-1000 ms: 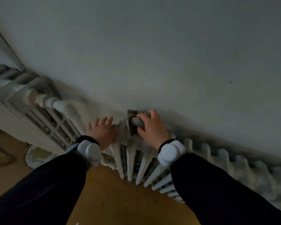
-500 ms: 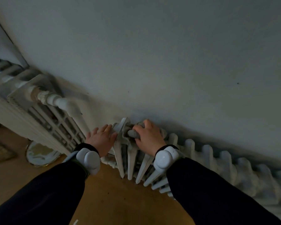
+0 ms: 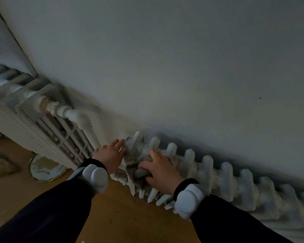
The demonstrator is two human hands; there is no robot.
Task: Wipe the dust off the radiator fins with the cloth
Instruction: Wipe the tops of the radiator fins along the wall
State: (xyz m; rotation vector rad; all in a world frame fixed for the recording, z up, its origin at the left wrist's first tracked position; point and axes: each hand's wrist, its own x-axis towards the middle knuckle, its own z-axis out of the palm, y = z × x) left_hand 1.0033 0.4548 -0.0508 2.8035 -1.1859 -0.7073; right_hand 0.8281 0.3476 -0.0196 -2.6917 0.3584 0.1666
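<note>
So the person is leaning over a white cast-iron radiator (image 3: 223, 176) that's running along the wall (image 3: 182, 58) from about the middle of the view out toward 4 o'clock. The right hand (image 3: 161, 172) is sitting on the radiator's near end, fingers curled down over a grey cloth (image 3: 139, 159), so the grip is pinching a rolled bit of it against the fins while the rest of the cloth is draping over the first couple of fins at roughly 6 o'clock from the center. The left hand (image 3: 111, 157) is lying flat just to the 9 o'clock side of the cloth, fingers spread and pointing up toward the wall, fingertips touching the cloth's edge at the end fin, not gripping anything as far as I can see. Both arms are wearing dark sleeves (image 3: 47, 213) with pale rounded wrist bands (image 3: 96, 178) on them. Over at 9 to 10 o'clock a second radiator (image 3: 47, 130) is sitting along the other wall, with a white pipe (image 3: 79, 120) bending down from it toward the corner. A round pale plate-looking thing (image 3: 44, 166) is lying on the wooden floor (image 3: 121, 216) at about 8 o'clock, can't tell what it really is
</note>
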